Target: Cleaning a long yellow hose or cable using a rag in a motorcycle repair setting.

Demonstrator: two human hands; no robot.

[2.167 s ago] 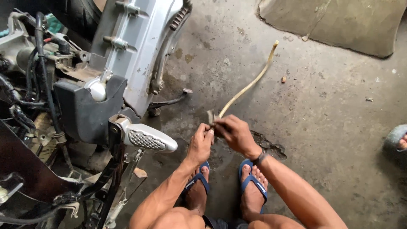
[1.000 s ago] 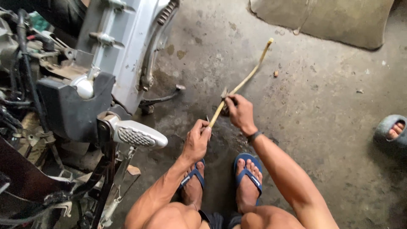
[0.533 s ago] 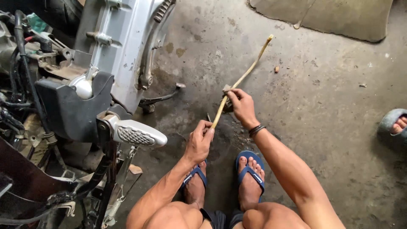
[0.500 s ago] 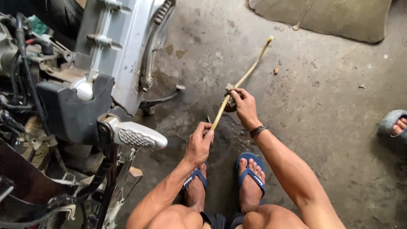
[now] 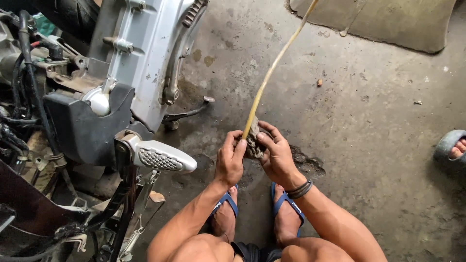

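Fingers of both hands pinch the yellow tube's lower end, right-hand ones through a rag.

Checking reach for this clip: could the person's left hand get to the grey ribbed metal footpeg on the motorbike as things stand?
Probably yes. The left hand pinches the thin yellowish tube close to the grey ribbed metal footpeg, with only bare concrete floor between them; it would have to release the tube.

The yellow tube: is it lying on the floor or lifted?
Lifted: both hands hold the yellow tube at its lower end, and it rises off the floor.
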